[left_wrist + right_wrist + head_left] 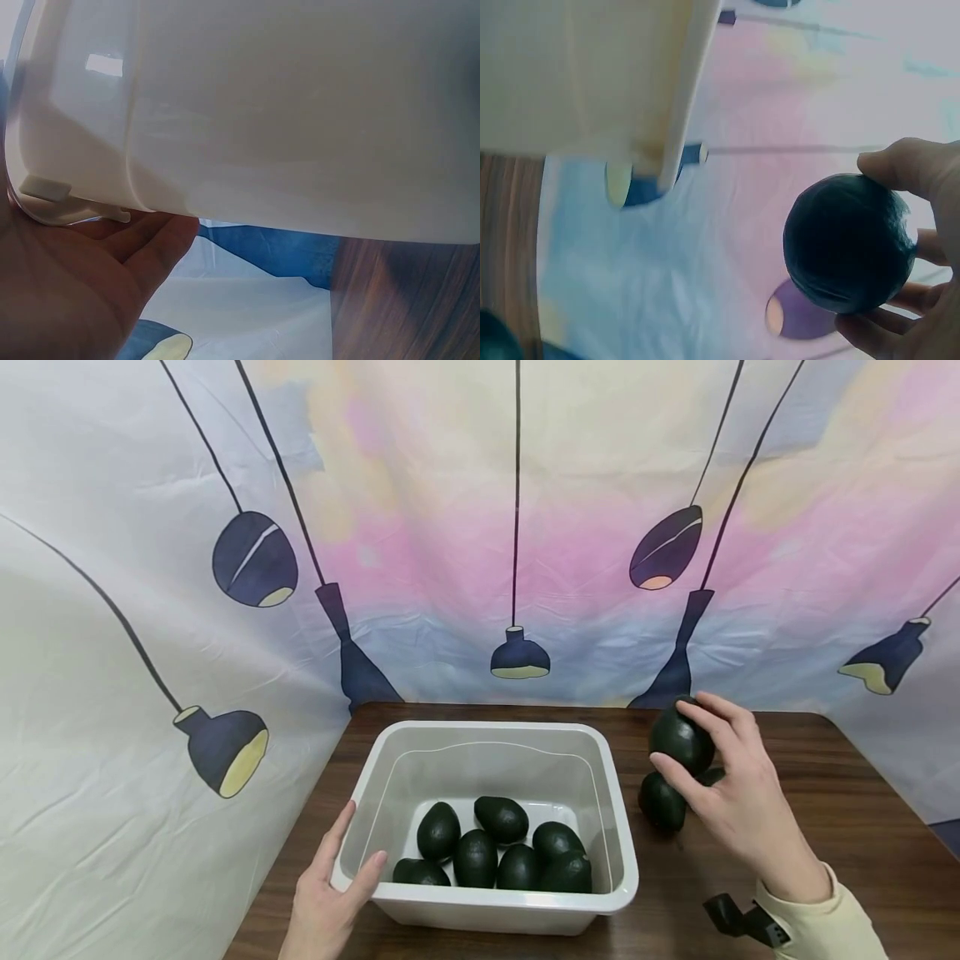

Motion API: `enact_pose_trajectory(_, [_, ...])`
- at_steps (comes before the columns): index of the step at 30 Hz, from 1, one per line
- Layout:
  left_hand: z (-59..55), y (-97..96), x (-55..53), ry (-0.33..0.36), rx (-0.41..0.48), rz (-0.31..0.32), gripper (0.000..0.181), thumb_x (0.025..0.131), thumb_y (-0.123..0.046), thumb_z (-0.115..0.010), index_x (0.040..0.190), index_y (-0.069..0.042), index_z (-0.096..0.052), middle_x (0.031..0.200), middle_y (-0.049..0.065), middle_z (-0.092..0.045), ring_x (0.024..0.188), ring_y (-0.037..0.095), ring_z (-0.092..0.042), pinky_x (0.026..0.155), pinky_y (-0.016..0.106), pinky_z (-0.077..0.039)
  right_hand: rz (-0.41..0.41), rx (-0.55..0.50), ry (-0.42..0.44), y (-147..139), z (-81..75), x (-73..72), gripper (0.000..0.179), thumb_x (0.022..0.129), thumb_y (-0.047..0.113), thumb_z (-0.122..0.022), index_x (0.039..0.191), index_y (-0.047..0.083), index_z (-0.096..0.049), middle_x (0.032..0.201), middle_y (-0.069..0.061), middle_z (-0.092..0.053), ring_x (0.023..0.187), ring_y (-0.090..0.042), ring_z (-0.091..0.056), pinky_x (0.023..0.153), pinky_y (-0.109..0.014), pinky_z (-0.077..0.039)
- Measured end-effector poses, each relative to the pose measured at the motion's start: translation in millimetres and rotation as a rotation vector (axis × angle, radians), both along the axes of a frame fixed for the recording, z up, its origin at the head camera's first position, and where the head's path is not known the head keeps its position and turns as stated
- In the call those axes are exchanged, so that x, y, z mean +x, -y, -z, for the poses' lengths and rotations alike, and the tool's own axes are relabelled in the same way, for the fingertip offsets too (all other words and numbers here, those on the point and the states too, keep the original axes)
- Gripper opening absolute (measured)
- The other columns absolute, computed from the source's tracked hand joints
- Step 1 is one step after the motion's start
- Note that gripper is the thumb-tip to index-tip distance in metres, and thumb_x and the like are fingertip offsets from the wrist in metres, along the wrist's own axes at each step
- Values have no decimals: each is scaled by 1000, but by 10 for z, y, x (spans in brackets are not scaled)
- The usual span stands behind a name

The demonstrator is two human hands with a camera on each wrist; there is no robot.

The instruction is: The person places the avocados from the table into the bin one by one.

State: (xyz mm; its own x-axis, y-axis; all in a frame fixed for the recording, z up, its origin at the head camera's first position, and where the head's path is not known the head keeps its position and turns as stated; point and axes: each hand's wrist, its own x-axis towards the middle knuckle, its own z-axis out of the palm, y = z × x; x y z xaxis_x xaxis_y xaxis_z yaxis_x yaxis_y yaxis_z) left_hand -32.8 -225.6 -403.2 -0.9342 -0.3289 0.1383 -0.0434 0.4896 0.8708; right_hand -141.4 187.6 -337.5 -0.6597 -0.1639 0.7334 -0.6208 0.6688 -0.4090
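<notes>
My right hand (738, 793) holds a dark green avocado (681, 739) between thumb and fingers, raised to the right of a white plastic bin (495, 900). In the right wrist view the same avocado (849, 244) is round and glossy, with fingertips about its side. Below it on the table lie another avocado (663, 803) and part of one more (711, 775), mostly hidden by the hand. Several avocados (476, 860) lie inside the bin. At the bin's front left corner my left hand (324, 889) grips the rim, thumb at the front edge and fingers along the left side.
The bin stands on a dark brown wooden table (825, 793). Behind the table hangs a pastel cloth (450, 568) printed with dark hanging lamps; it also runs down the left side. A black strap (738, 920) sits at the right wrist.
</notes>
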Motion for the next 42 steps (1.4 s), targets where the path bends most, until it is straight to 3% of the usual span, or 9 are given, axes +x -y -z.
enact_pose_trajectory(6, [12,-5,0,-3,-11,-8,67,87,-37,-67,145,-35,-34,137,8,-46,108,28,-54,79,27,-47,-105,32,0,194,-102,149,73,69,11,-84,135,13,-52,144,-4,-36,119,-24,-43,75,-13,-39])
enact_pose_trajectory(15, [0,-8,17,16,-18,-24,68,87,-40,-67,145,-36,-33,137,9,-46,109,28,-54,80,28,-46,-237,63,21,453,-208,398,70,73,16,-82,135,13,-51,145,-6,-34,124,-25,-41,87,-11,-40])
enact_pose_trajectory(18, [-9,-3,17,26,-22,-29,68,87,-41,-66,145,-36,-32,138,8,-46,110,28,-53,81,29,-46,-323,57,42,532,-223,462,69,75,14,-80,136,11,-49,146,-8,-32,115,-19,-44,70,-8,-43])
enact_pose_trajectory(22, [-15,-6,14,23,-29,-31,68,87,-41,-66,146,-36,-32,139,8,-45,111,27,-52,83,33,-46,-435,39,29,619,-237,497,64,78,14,-78,135,6,-50,145,-13,-32,103,-16,-41,50,-8,-36])
enact_pose_trajectory(24, [-18,-10,15,21,-27,-30,68,87,-41,-66,146,-35,-32,139,9,-45,112,29,-52,85,38,-46,-457,40,3,653,-246,499,61,80,17,-77,133,4,-50,143,-15,-33,105,-18,-40,51,-8,-34])
enact_pose_trajectory(28, [-16,-12,12,15,-27,-28,68,87,-41,-66,146,-35,-32,138,9,-46,111,28,-52,85,35,-46,-467,48,-30,681,-246,508,56,83,21,-74,132,3,-51,142,-16,-36,101,-16,-45,50,-6,-31])
enact_pose_trajectory(31, [-8,-9,7,7,-25,-26,67,87,-39,-67,145,-36,-33,137,8,-47,109,26,-53,82,27,-45,-459,54,-48,673,-245,522,54,86,24,-70,132,5,-51,141,-16,-38,106,-18,-46,61,-7,-35])
enact_pose_trajectory(36, [2,-9,3,-10,-26,-20,66,88,-37,-67,145,-36,-34,136,7,-48,109,24,-54,82,26,-45,-446,41,-68,634,-240,515,51,88,28,-68,131,5,-53,138,-15,-41,122,-28,-40,93,-17,-33])
enact_pose_trajectory(42, [12,-1,-5,-16,-18,-10,66,88,-37,-67,145,-36,-34,136,6,-48,109,24,-54,82,27,-46,-395,20,-74,522,-213,449,50,88,31,-67,129,6,-55,136,-14,-44,122,-30,-41,98,-19,-31])
